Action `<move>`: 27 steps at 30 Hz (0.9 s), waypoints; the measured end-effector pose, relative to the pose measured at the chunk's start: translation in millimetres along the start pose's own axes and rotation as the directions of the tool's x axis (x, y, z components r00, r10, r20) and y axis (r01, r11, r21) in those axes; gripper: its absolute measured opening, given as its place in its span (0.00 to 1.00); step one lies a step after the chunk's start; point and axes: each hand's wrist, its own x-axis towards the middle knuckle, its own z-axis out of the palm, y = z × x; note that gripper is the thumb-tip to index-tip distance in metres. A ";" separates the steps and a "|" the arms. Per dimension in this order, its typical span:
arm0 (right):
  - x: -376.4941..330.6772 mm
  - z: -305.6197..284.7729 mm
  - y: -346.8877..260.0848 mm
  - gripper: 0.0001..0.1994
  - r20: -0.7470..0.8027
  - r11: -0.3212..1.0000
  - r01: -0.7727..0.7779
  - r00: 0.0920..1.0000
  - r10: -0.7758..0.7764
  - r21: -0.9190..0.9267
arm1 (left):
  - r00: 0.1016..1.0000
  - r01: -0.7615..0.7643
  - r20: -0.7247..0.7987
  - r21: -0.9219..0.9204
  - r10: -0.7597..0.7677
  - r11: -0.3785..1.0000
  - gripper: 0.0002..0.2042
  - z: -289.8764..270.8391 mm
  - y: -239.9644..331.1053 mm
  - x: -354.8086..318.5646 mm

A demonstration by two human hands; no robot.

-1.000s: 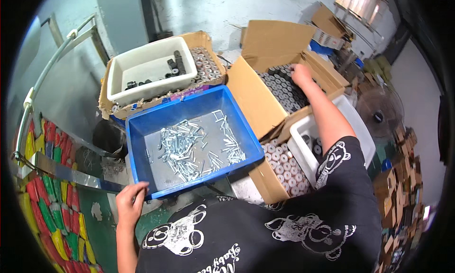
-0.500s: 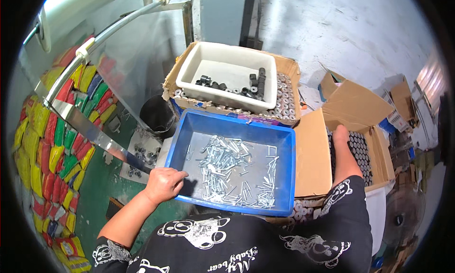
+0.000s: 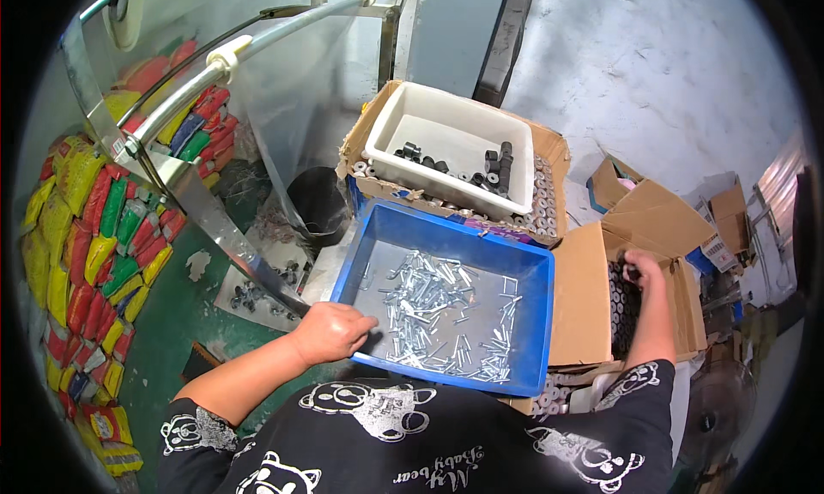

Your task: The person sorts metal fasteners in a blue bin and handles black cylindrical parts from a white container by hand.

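Observation:
My left hand (image 3: 330,333) is closed in a loose fist at the near left rim of the blue tub (image 3: 549,322); whatever its fingers may hold is hidden. Inside that tub lie several loose shiny metal pins (image 3: 421,297), heaped in the middle and along the right side. My right hand (image 3: 642,271) reaches into an open cardboard box (image 3: 578,309) on the right, fingers curled on a black cylinder (image 3: 633,272). Below it, black cylinders with grey ends (image 3: 625,309) stand in packed rows, partly covered by my forearm.
Behind the blue tub, a white tub (image 3: 451,125) with several black cylinders rests on a torn carton (image 3: 558,142) of grey-ended rolls. A curved metal rail (image 3: 292,22) and black bin (image 3: 318,202) stand left. Colourful sacks (image 3: 94,262) are piled far left. A fan (image 3: 712,408) stands lower right.
The view has swung, shifting the tubs rightward in the picture. My right hand's fingers now show, curled on a black cylinder in the box. My left hand stays closed by the blue tub's rim.

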 end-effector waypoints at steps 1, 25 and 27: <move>-31.8 4.4 -16.0 0.16 0.133 0.973 0.160 0.974 -0.182 0.165 | 0.999 -0.037 -0.014 -0.056 0.036 0.998 0.09 0.3 -1.8 -0.2; 1.9 598.9 -237.6 0.23 0.525 -0.147 0.540 0.658 -0.540 -0.828 | 0.940 -0.312 -0.214 -0.220 0.266 0.924 0.12 69.6 -45.1 -4.3; -0.1 592.3 -242.5 0.23 0.513 -0.134 0.541 0.649 -0.561 -0.830 | 0.925 -0.315 -0.281 -0.196 0.255 0.929 0.11 70.2 -45.8 -3.0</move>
